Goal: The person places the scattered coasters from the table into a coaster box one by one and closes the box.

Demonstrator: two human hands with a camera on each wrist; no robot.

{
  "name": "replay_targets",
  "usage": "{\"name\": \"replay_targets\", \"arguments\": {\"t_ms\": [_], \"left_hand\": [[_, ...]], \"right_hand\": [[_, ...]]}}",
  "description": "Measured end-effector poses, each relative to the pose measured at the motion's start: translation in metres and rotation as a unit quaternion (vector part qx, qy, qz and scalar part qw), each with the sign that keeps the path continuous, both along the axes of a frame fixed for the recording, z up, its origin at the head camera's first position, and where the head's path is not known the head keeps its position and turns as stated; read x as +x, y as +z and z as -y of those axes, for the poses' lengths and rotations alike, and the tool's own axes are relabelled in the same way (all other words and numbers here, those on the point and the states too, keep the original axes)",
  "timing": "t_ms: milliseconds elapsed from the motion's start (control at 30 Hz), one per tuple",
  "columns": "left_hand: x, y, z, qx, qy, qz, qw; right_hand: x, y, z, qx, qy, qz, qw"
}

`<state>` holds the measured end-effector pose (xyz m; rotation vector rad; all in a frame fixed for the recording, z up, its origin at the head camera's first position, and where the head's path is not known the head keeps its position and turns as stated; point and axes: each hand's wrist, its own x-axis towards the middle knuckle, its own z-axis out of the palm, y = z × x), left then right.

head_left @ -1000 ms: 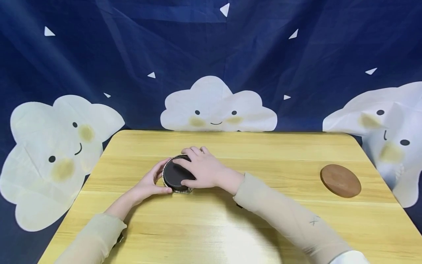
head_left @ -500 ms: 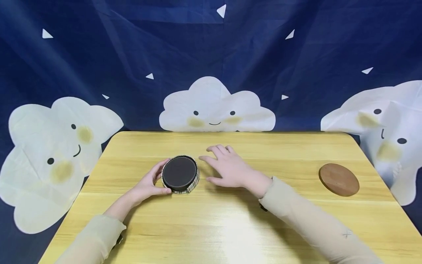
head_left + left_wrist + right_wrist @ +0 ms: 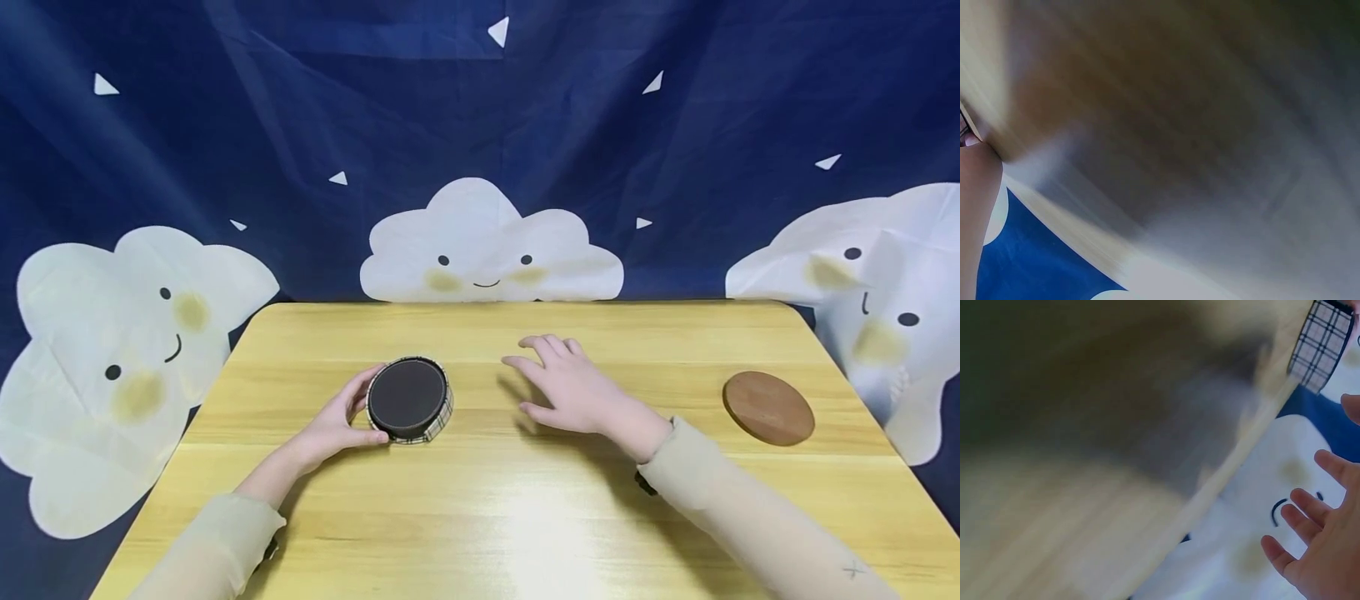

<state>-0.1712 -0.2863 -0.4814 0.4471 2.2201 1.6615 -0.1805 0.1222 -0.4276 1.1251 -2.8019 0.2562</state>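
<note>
A round plaid-sided holder with a flat dark round disc at its top sits on the left half of the table. My left hand grips its left side, thumb at the front and fingers behind, partly hidden by the holder. In the left wrist view only a bit of that hand shows at the edge. Well right of the holder, my right hand hovers over the table, fingers spread and holding nothing. The right wrist view shows the same spread fingers, with the plaid side at the upper right corner.
A brown round coaster-like disc lies flat on the right side of the wooden table. Behind the table hangs a dark blue cloth printed with white clouds and triangles.
My right hand has come off the top of the dark disc and moved right, away from the holder. My left hand has kept its grip in the same place.
</note>
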Motion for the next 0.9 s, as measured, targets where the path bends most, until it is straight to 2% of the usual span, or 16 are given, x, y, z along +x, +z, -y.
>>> {"name": "replay_targets", "arguments": {"t_ms": [200, 400, 900], "left_hand": [[0.000, -0.002, 0.001, 0.009, -0.004, 0.000, 1.0000], [0.000, -0.003, 0.002, 0.015, -0.007, -0.003, 0.9999], [0.000, -0.004, 0.000, 0.022, -0.011, -0.011, 0.9996]], "right_hand": [[0.008, -0.013, -0.020, -0.013, -0.022, 0.015, 1.000], [0.013, -0.024, -0.039, -0.020, -0.038, 0.012, 0.999], [0.033, -0.034, -0.080, 0.004, -0.065, -0.005, 0.998]]}}
